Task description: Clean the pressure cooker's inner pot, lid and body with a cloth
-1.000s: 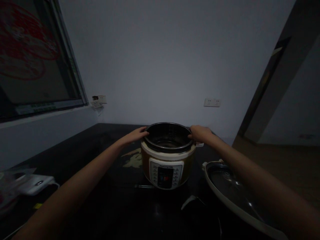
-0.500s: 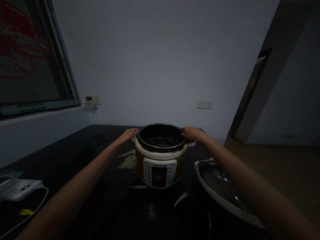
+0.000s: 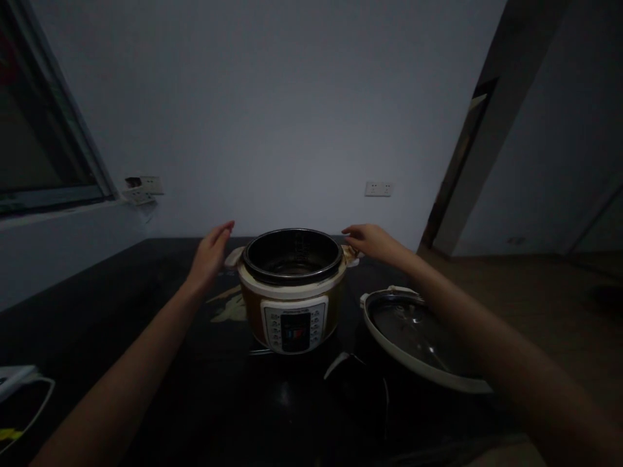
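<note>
An electric pressure cooker stands open on the dark counter, its dark inner pot seated inside and a button panel facing me. My left hand hovers just left of the cooker with fingers stretched out, holding nothing. My right hand rests by the cooker's right side handle, fingers extended and flat. The cooker's lid lies upside down on the counter to the right, under my right forearm.
A white wall with sockets runs behind the counter. More sockets sit by a window frame on the left. A white device with a cord lies at the counter's left front. A dark cable lies in front of the cooker.
Both hands have come off the inner pot's rim; the left one has lifted away to the left and opened. The view has swung to the right.
</note>
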Tool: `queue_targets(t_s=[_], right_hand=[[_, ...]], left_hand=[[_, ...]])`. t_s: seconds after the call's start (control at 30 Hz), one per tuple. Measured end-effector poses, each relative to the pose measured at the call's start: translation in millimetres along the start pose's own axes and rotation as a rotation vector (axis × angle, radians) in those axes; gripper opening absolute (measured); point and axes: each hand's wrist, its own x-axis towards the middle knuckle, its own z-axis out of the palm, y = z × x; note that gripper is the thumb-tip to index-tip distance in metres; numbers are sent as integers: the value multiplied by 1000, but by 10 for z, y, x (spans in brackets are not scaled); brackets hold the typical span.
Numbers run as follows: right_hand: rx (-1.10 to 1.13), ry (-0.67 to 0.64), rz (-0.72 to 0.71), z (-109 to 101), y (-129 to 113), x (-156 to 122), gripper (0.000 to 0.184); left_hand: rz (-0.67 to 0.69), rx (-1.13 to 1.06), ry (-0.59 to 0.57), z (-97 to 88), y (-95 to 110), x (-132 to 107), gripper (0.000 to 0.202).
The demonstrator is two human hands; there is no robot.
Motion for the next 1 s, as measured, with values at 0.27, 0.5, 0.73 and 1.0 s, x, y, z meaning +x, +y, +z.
queue_targets(t_s=[0.27, 0.5, 0.73, 1.0], right_hand=[[498, 305, -19, -304, 303, -1651, 28], [1046, 646, 687, 451, 893, -3084, 37], [1626, 575, 813, 1504, 1039, -3471, 43], [1611, 693, 693, 1743, 1230, -3043, 32]], left_hand=[[805, -58, -149, 329, 1084, -1031, 25], [971, -80, -713, 1401, 1158, -1738, 24], [1018, 136, -928, 2221, 903, -2207, 46], [1141, 323, -805, 2504, 870, -2409, 30]])
